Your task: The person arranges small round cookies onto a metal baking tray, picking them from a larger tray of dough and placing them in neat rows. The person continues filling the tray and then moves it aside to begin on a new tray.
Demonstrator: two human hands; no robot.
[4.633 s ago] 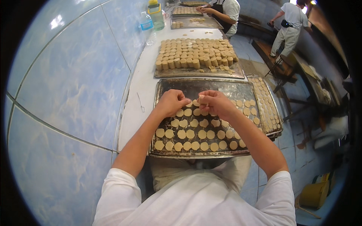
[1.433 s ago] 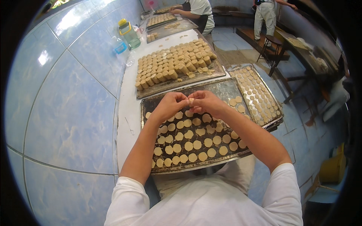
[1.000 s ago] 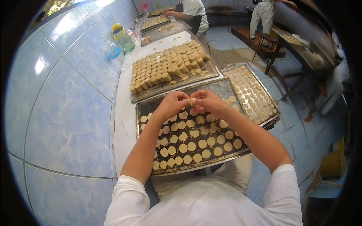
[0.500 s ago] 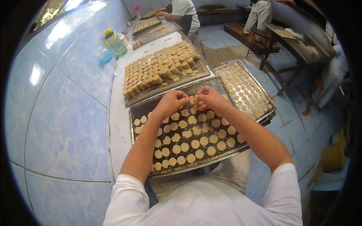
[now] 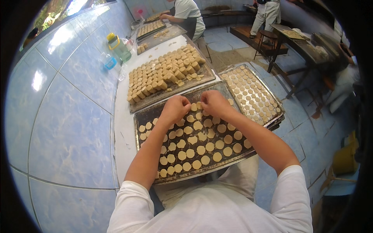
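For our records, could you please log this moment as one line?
left hand: over dark tray | right hand: beside pale disc | tan cylinders: massed beyond dark tray

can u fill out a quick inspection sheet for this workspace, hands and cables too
Surface: white tabletop along a blue tiled wall; stacked tan cylinders stand beyond the near tray.
Job's things: pale discs in uneven rows on a dark metal tray.
Clutter: loose scraps beside the cylinders; yellow-lidded bottle and blue-labelled bottle near the wall.
Hands: left hand and right hand over the tray, fingertips close to discs; contact unclear.
Cables: nothing seen.
Surroundings: co-worker farther along the table; stool at right.
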